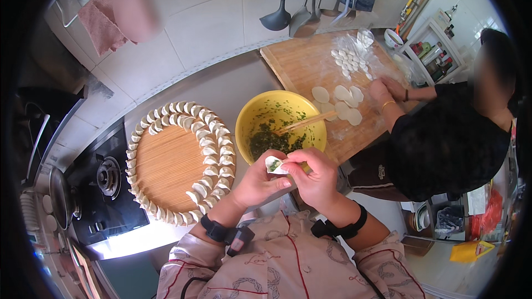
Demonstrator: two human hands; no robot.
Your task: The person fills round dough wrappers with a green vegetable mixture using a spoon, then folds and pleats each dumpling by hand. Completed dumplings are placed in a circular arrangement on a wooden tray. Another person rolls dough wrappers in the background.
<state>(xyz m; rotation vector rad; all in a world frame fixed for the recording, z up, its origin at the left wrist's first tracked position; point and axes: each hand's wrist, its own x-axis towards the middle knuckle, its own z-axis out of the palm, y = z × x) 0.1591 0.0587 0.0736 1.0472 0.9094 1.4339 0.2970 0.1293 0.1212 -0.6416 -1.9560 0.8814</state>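
Note:
A dumpling wrapper (274, 165) with green filling rests in my left hand (258, 182), its edges partly folded up. My right hand (314, 174) pinches the wrapper's right edge between thumb and finger. Just beyond my hands stands a yellow bowl (249, 110) of chopped green filling (268, 137), with chopsticks (305, 123) leaning on its right rim. To the left is a round slatted tray (170, 166). Folded dumplings (210, 150) line its edge, in two rows along the top and right.
A co-worker (449, 133) has both hands (387, 89) on the wooden board (291, 58). Round wrappers (343, 101) and small dough pieces (348, 61) lie there. A gas stove (109, 177) is at left; ladles and spatulas (305, 16) hang on the wall.

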